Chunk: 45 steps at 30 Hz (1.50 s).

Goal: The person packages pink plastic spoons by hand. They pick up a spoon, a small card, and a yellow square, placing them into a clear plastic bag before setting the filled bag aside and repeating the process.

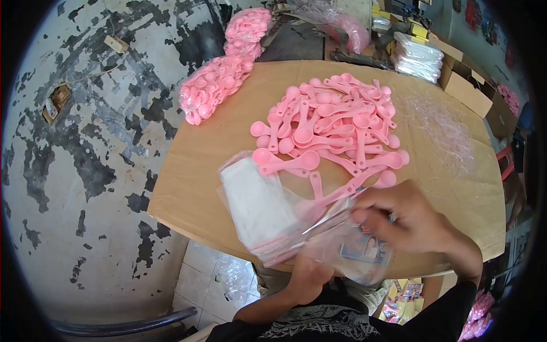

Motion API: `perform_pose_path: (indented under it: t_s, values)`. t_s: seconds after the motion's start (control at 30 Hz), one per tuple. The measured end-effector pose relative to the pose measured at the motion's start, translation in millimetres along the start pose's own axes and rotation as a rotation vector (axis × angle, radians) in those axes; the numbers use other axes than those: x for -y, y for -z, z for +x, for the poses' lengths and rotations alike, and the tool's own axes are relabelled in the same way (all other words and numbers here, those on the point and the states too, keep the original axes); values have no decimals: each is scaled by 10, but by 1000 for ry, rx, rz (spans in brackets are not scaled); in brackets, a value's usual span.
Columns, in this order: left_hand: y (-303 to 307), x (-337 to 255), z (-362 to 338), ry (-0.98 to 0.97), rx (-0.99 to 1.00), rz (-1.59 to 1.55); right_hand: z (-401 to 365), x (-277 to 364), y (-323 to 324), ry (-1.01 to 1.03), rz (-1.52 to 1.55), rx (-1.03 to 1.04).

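My right hand point(399, 216) has its fingers closed on the edge of a clear plastic bag point(336, 233), slightly blurred by motion. Low at the table's near edge, my left hand point(312, 275) grips the same bag from below, its fingers mostly hidden by plastic. A blue printed card point(364, 249) shows through or beside the clear film under my right hand. To the left lies a stack of clear plastic bags point(250, 199). Just beyond the hands, a pile of pink measuring spoons point(336, 122) covers the middle of the table, a few reaching toward the bag.
The brown-covered table point(188, 176) has filled bags of pink spoons point(213, 85) at its far left. Thin plastic strands point(447, 134) lie at the right. Packed clear bags point(417, 57) and a cardboard box point(467, 91) stand at the back right. A peeling wall point(114, 188) rises on the left.
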State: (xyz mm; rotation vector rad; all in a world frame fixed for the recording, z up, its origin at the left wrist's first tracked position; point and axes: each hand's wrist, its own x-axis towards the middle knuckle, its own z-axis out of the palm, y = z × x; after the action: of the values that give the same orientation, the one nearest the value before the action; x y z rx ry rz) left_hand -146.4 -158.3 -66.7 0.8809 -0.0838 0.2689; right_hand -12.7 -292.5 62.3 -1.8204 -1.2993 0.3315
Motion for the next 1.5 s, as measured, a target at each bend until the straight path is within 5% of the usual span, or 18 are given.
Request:
perform_pose_path:
  t_s: [0.1,0.17,0.27,0.4,0.47,0.6,0.77,0.83,0.97,1.27,1.5]
  values:
    - [12,-18,39,136,-60,272,-24,43,16,-105,-108,107]
    - [-46,-118,217,114,-50,-58,-25,73,124,-192,-155,106]
    - [-163,-247,286,14,-164,-39,-228,-134,112,-45,-565,208]
    - [-212,-284,338,-2,-141,175,-164,-241,92,-248,-482,330]
    - [-100,-188,370,-72,18,-149,-97,-241,168,-363,-405,346]
    - [-141,-209,456,-88,120,-403,-102,-470,190,-197,-309,188]
    - [-233,-256,534,-35,-91,-292,-28,-452,239,-356,83,-57]
    - [-255,-236,580,-119,-83,-371,-26,-505,269,-327,106,-51]
    - [-299,-215,591,-57,-219,-54,-47,-482,294,-381,173,-23]
    - [-258,-171,548,-203,-356,-6,-69,-591,355,-104,217,-110]
    - [-271,-170,548,-217,-403,80,-89,-445,365,-91,100,-64]
